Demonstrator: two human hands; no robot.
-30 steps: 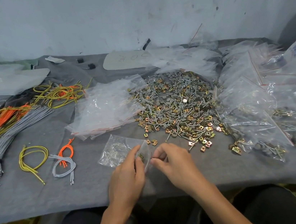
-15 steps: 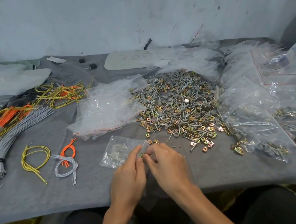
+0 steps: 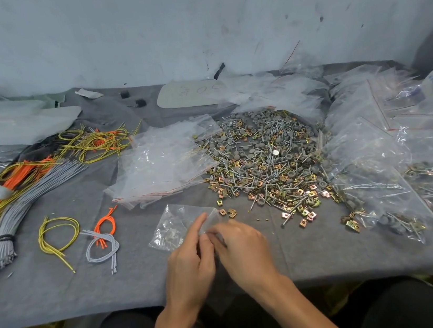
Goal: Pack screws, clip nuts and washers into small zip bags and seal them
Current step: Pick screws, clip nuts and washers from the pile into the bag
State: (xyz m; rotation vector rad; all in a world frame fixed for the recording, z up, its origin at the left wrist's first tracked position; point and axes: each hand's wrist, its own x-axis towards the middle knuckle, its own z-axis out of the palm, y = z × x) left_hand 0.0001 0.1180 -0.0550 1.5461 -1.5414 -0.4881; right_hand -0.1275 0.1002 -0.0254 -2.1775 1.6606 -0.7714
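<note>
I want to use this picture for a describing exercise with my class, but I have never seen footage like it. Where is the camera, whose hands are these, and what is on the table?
There is no machine here. A person works with bare hands, and the camera sits on their head, looking forward and down, so you see their arms from above. The left hand and the right hand meet at the edge of a small zip bag and pinch it; a few metal parts lie inside. Behind it is a loose pile of screws, clip nuts and washers, with a stack of empty bags to its left and filled bags to its right. Further left lie grey, orange and yellow cords. Everything rests on a grey-covered table.
</note>
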